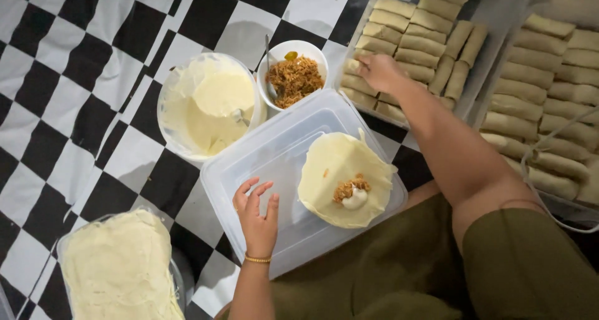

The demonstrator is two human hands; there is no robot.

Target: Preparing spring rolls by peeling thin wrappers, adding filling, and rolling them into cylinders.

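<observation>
Nearby, white bowl [293, 48] holds shredded filling [295, 80]; tray [475, 89] holds rolls [412, 30].

The left hand [257, 215] sits low in the middle of the frame, palm down and fingers spread loosely, pointing toward the top of the picture. The fingers are slightly curled and grip nothing. Its forearm rises from the bottom edge, nearly upright, with a thin gold bracelet [257, 259] around the wrist. The right hand [379, 71] is far up in the upper middle-right, reaching away from the body with the fingers bent downward, knuckles up; whether they pinch anything cannot be told. The bare right forearm runs diagonally down to the right, toward the lower right corner.
</observation>
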